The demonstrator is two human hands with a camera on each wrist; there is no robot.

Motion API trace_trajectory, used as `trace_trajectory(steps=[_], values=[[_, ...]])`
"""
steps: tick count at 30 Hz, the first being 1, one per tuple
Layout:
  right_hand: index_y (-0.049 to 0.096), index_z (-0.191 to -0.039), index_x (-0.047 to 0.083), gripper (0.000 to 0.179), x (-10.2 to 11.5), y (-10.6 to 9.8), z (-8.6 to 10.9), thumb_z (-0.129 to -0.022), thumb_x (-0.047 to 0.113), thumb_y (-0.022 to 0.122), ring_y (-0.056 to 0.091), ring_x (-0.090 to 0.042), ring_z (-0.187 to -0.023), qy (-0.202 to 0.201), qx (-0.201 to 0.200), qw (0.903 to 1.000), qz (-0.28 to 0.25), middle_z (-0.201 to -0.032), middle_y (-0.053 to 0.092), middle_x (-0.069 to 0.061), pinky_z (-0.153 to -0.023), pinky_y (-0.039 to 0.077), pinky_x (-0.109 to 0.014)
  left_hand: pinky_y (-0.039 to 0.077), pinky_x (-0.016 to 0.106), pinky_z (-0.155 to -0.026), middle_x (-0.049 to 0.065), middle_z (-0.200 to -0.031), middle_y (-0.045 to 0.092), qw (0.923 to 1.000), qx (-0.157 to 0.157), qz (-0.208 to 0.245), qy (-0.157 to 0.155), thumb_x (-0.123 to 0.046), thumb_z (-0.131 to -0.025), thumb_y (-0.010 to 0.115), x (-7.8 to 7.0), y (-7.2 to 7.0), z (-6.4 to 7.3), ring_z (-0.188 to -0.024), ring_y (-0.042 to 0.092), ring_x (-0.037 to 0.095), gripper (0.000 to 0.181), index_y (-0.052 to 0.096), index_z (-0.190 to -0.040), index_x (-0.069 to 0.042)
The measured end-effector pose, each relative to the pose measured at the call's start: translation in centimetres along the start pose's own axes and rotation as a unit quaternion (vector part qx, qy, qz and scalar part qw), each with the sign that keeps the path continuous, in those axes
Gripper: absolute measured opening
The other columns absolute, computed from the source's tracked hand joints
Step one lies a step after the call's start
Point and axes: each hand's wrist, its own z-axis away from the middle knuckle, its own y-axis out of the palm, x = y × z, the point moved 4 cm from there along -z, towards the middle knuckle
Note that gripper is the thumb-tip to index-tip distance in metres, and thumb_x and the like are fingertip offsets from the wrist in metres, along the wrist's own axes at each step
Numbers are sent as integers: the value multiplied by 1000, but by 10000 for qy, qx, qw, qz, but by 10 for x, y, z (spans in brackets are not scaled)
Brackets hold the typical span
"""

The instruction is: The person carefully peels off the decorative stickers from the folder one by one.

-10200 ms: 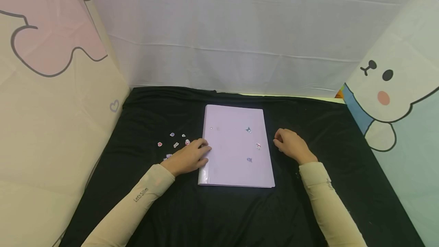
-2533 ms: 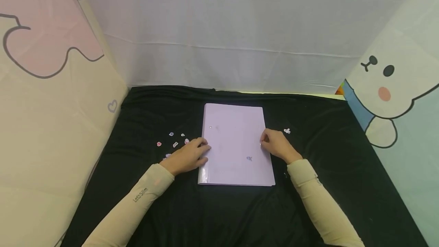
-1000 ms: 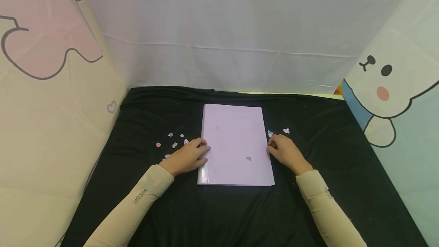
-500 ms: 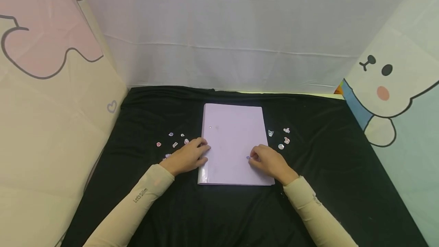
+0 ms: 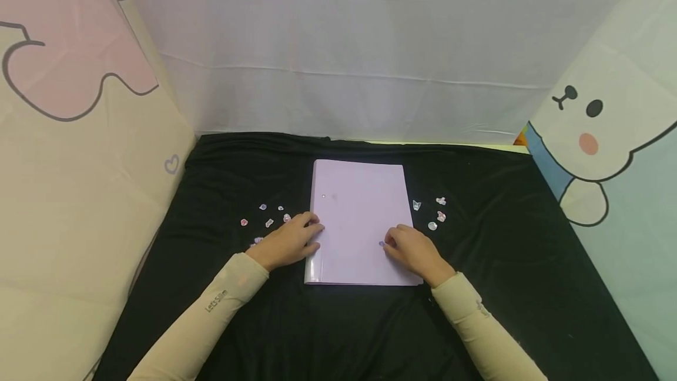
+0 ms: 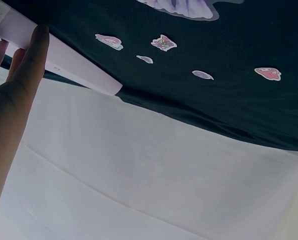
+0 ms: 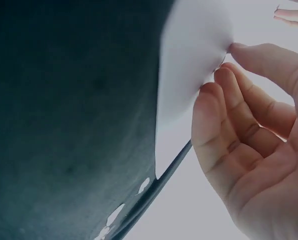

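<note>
A pale lilac folder [image 5: 354, 204] lies closed on the black cloth. My left hand [image 5: 288, 243] rests on its left edge, fingers stretched over the spine. Over the lower right of the cover, my right hand [image 5: 415, 251] pinches a small purple sticker [image 5: 382, 243] between thumb and fingertips; most of the sticker is hidden by the fingers. In the right wrist view, the thumb and curled fingers [image 7: 209, 110] meet at the cover. Right of the folder lie a bluish butterfly-like sticker [image 5: 416, 205], a round pale sticker [image 5: 432, 226] and two pinkish ones.
Left of the folder, several small stickers are scattered on the cloth, among them a pink one [image 5: 244, 222] and a larger purple one [image 6: 181, 7] partly behind my left hand. A white curtain [image 5: 338, 63] hangs behind the table; printed sheets flank both sides.
Stickers that were on the folder's right side now lie on the cloth to its right. My right hand has moved from there left onto the lower cover. The left hand has stayed put.
</note>
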Motion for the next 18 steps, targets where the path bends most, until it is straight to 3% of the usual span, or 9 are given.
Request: trace_trajectory(steps=[10,18], values=[[70,-82,9,6,4,0,-3,-87,10,73,50,-12,-61,-286,-190,9984,449,-71,56,2,-56,49,-30,49,38,-98,16,-124,58,10000,-13,24,-29,-15,-92,72,2,0,0,-112,57,26,37,66,-125,1],[64,-88,4,9,-9,-3,-2,-91,10,69,53,-15,-63,-190,32,9959,878,-75,56,-3,-56,51,-32,49,38,-98,15,-124,58,10000,-11,72,-14,-16,-92,72,2,-1,1,-112,57,26,38,66,-125,1]])
